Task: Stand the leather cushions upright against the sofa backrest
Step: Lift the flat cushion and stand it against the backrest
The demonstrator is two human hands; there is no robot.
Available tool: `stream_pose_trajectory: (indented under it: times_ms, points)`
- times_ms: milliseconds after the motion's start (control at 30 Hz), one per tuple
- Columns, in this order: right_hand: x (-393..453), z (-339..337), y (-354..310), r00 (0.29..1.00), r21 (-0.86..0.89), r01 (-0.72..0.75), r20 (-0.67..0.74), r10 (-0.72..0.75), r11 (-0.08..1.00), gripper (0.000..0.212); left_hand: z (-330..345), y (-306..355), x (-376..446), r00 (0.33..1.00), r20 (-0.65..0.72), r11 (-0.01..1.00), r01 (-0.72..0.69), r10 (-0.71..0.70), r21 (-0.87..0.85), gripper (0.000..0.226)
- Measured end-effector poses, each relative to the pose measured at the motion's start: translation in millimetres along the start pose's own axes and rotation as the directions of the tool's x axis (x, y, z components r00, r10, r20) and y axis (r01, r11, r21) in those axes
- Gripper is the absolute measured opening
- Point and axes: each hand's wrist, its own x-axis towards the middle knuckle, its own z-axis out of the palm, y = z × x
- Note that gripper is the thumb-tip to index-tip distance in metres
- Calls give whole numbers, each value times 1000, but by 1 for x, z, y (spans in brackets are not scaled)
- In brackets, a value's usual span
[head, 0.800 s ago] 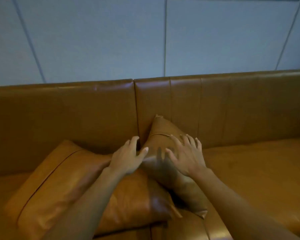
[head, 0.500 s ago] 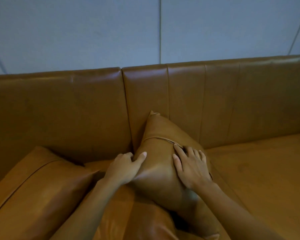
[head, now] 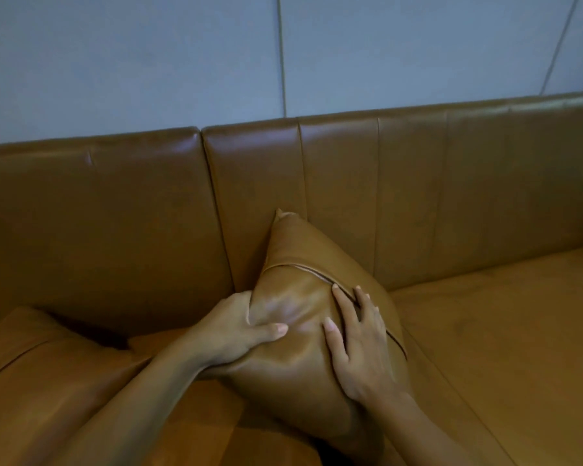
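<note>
A tan leather cushion (head: 293, 250) is tilted on one corner, its top tip touching the sofa backrest (head: 115, 213). My left hand (head: 229, 331) grips its left edge, thumb pressed into the front face and fingers hidden behind. My right hand (head: 357, 341) lies flat on the cushion's right side, fingers spread over the piped seam. A second, larger leather cushion (head: 41, 375) lies flat on the seat at the lower left, partly under my left forearm.
The sofa seat (head: 505, 331) stretches to the right of the held cushion. A grey panelled wall (head: 148, 62) rises behind the backrest. The backrest has a vertical gap between sections just left of the cushion's tip.
The view has moved closer and lower. My left hand went from resting on the cushion to gripping its left edge. The cushion has tipped up further on its corner.
</note>
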Motion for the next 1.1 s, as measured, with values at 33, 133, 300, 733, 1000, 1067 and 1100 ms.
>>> stream_pose_trajectory:
  times_ms: [33, 133, 300, 733, 1000, 1067, 1100]
  points:
    - [0, -4, 2, 1000, 3, -18, -20, 18, 1000, 71, -1, 7, 6, 999, 22, 999, -33, 33, 20, 50]
    - [5, -16, 3, 990, 22, -98, -101, 100, 995, 73, -10, 37, 30, 983, 134, 984, -143, 128, 110, 39]
    - [21, -20, -4, 890, 76, -224, -390, 235, 972, 66, -21, 111, 81, 910, 347, 833, -367, 228, 415, 50]
    - [51, 2, 72, 848, -100, -341, -462, 259, 935, 72, -49, 114, 175, 894, 407, 723, -405, 186, 559, 56]
    - [70, 28, 70, 884, -196, -312, -417, 209, 930, 71, -60, 106, 201, 901, 387, 689, -407, 196, 599, 54]
    - [76, 31, 67, 881, -189, -310, -425, 207, 932, 70, -63, 103, 209, 905, 382, 689, -398, 188, 605, 51]
    - [78, 33, 67, 878, -185, -308, -433, 204, 933, 69, -65, 102, 213, 904, 384, 689, -399, 186, 605, 51]
